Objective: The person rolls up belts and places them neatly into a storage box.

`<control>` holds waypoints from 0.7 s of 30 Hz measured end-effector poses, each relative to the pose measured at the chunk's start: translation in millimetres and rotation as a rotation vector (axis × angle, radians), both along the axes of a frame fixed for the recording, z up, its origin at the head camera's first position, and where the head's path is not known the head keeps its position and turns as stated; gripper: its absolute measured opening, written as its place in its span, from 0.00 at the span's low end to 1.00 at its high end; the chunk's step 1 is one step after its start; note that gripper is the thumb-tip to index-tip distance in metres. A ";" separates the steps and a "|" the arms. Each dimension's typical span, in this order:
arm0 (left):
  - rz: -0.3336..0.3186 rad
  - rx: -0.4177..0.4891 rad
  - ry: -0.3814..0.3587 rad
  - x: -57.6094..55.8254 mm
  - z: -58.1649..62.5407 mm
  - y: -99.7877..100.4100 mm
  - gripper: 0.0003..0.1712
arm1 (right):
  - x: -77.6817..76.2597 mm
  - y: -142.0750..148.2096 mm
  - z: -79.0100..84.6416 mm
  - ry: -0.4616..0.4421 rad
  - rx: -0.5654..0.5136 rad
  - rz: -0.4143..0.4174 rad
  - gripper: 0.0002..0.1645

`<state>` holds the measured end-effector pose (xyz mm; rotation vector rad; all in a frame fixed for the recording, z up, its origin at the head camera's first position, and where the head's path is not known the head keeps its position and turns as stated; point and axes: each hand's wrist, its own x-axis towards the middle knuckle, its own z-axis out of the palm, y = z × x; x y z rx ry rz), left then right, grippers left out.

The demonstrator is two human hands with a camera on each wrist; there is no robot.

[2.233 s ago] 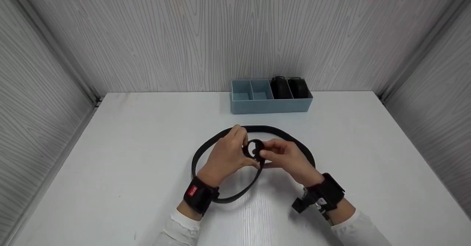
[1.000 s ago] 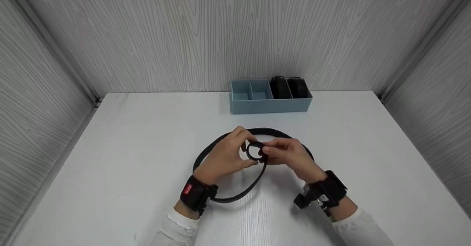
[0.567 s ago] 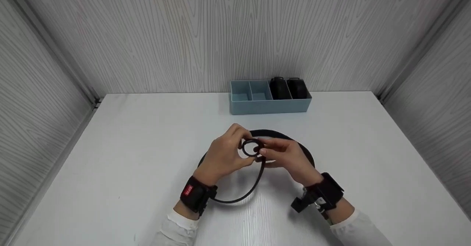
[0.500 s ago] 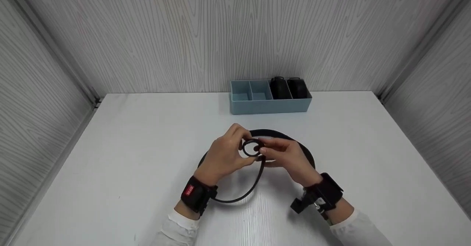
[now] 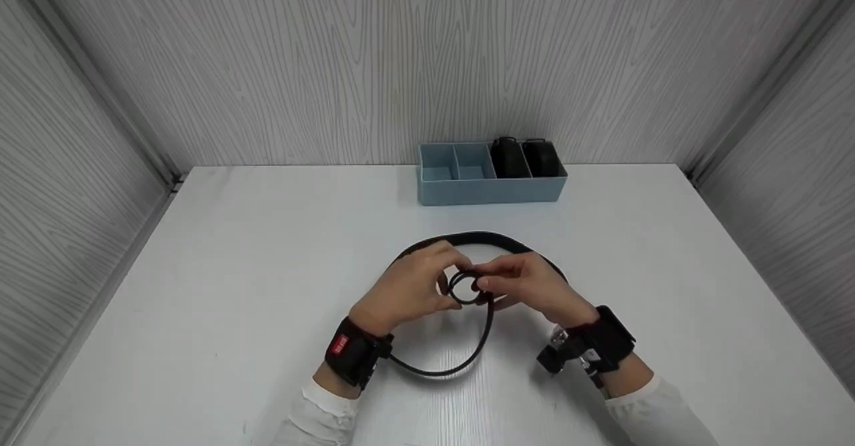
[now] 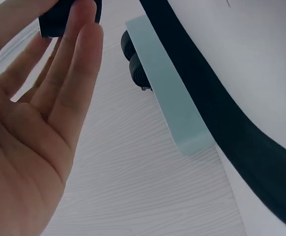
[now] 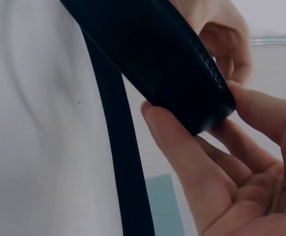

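A black belt [image 5: 481,237] lies in a wide loop on the table, and one end is wound into a small open coil [image 5: 452,292] between my hands. My left hand [image 5: 414,287] curves round the coil's left side, with fingers at its top and thumb at its lower edge. My right hand [image 5: 534,289] pinches the coil's right side, where the strap runs down toward me. In the right wrist view, thumb and fingers grip both edges of the stitched strap [image 7: 157,64]. The left wrist view shows my left fingers at the coil [image 6: 59,19].
At the back of the white table stands a blue-grey box [image 5: 491,193] with compartments. Two rolled black belts [image 5: 509,160] fill its right compartments; the two left ones hold nothing. A grey wood-grain panel [image 5: 334,65] rises behind it.
The belt's loop has drawn in on its left side, and the coil shows a second turn at its edge. Both hands have come slightly nearer to me with the coil.
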<state>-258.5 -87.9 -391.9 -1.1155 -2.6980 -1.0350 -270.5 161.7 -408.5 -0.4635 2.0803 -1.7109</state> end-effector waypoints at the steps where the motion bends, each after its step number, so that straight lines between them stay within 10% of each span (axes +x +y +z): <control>1: 0.001 -0.016 0.017 0.0 -0.4 0.3 0.29 | -0.3 0.0 -0.2 -0.004 0.010 0.006 0.23; 21: 0.113 0.146 0.273 -5.4 -7.3 -0.5 0.30 | 8.1 -18.8 -13.3 -0.049 -0.296 -0.193 0.12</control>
